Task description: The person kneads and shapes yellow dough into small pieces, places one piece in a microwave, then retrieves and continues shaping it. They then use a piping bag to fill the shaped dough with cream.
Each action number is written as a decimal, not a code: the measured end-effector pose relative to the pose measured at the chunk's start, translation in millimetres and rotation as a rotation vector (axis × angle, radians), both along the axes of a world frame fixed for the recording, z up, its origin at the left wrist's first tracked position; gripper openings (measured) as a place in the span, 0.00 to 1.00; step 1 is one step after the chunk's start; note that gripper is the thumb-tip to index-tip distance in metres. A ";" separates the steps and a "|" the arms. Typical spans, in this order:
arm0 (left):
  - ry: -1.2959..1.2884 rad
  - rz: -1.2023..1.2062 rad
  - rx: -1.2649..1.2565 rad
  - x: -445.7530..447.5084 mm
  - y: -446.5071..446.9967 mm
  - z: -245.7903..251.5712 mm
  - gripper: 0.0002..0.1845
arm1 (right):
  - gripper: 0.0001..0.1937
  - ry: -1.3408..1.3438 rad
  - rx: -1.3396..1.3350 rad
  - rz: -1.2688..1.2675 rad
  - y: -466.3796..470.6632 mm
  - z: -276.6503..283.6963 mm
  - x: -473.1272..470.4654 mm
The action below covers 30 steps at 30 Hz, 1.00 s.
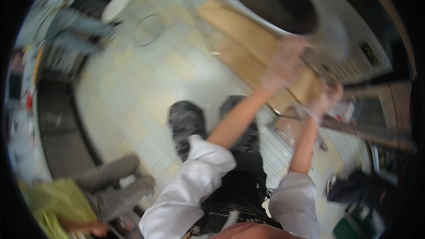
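My left hand (286, 59), in a clear plastic glove, is at the lower edge of the oval dark window or opening (275, 0) of a white appliance (352, 36) that has a green digital display. Motion blur hides whether its fingers grip the edge. To the right, my right hand (327, 98), gloved likewise, looks curled below the appliance's button panel; whether it holds anything is unclear. A clear plastic bag (289, 131) hangs between my right forearm and the brown panels (245, 43).
A co-worker in yellow-green (59, 202) is at the lower left; another person's blue trousers (74, 28) show upper left, near a white round lid or bin (118, 5). A dark-clothed person (358, 189) is lower right. Dark cabinets (63, 122) line the left side of the tiled floor (159, 69).
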<state>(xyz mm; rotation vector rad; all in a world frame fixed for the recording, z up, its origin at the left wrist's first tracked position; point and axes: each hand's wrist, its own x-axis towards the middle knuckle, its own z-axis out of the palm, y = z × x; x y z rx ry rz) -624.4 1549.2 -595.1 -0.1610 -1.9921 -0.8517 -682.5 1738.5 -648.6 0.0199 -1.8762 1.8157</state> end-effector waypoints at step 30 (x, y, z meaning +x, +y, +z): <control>0.010 0.089 -0.080 -7.8 4.6 -5.9 0.39 | 0.35 0.094 -0.084 0.080 -7.5 -9.5 1.6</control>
